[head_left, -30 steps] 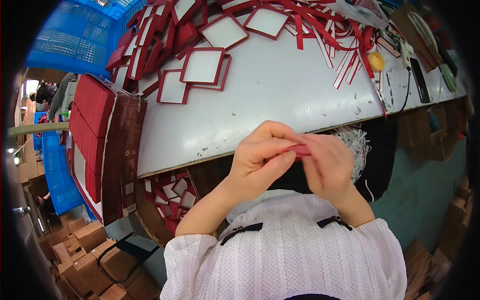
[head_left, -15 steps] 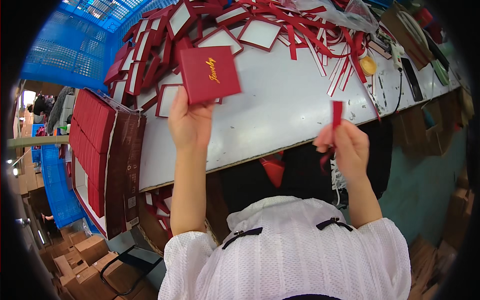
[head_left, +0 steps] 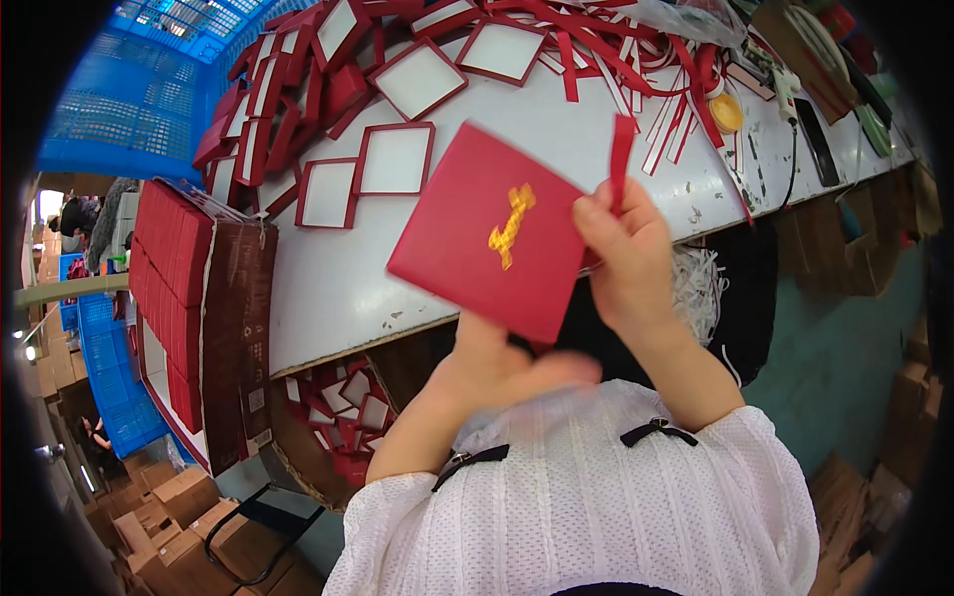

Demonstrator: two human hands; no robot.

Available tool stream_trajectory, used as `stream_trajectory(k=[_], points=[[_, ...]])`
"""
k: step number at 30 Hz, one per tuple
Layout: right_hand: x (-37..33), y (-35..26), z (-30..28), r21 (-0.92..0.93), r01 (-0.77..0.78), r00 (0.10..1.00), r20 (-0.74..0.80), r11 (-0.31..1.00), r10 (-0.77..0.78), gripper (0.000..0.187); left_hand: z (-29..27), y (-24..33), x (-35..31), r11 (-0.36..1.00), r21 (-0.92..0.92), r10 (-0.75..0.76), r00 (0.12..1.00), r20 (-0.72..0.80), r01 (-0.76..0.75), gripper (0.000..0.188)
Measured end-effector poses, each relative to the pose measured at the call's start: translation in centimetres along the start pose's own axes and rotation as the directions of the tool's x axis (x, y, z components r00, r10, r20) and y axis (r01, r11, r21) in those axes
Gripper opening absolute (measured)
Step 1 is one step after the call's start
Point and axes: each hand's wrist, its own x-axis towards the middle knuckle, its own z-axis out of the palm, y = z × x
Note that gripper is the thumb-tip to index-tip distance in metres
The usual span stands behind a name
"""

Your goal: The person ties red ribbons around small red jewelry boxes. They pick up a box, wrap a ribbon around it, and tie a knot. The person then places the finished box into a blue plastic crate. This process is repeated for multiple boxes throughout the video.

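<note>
A flat square red gift box (head_left: pixel 487 228) with smeared gold lettering on its lid is tilted in front of me, above the near edge of the table. My left hand (head_left: pixel 502 372) supports it from below; the thumb is stretched to the side and blurred, and the other fingers are hidden under the box. Beside the box's right corner, my right hand (head_left: pixel 628 248) pinches a short red ribbon (head_left: pixel 621 149) whose end sticks up. Whether that hand also touches the box, I cannot tell.
Red-rimmed white trays (head_left: pixel 396 159) and red boxes pile up at the back left of the white table (head_left: pixel 328 288). Loose ribbons (head_left: pixel 686 89) and a yellow tape roll (head_left: pixel 725 114) lie at the back right. A carton (head_left: pixel 238 328) packed with red boxes stands left.
The box has come right and nearer to me, tilting on the way with my left hand under it. My right hand has moved slightly left and up with the ribbon, reaching the box's side.
</note>
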Motion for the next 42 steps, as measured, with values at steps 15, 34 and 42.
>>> stream_trajectory(k=[15,34,42], points=[[-2.8,-3.4,-0.7,-0.652,0.453,0.847,0.527,0.607,-0.066,0.02,0.3,1.6,1.5,0.694,-0.661,-0.488,0.862,-0.14,0.286,0.024],[-2.9,-3.8,-1.6,-0.699,0.267,0.887,0.448,0.664,0.115,0.015,1.0,1.4,1.5,0.788,-0.562,-0.451,0.857,-0.251,0.251,0.018],[-2.2,-4.5,-3.8,-0.655,0.231,0.948,0.318,0.719,-0.015,0.016,-1.6,1.3,1.4,0.513,-0.854,-0.484,0.852,-0.199,0.092,0.019]])
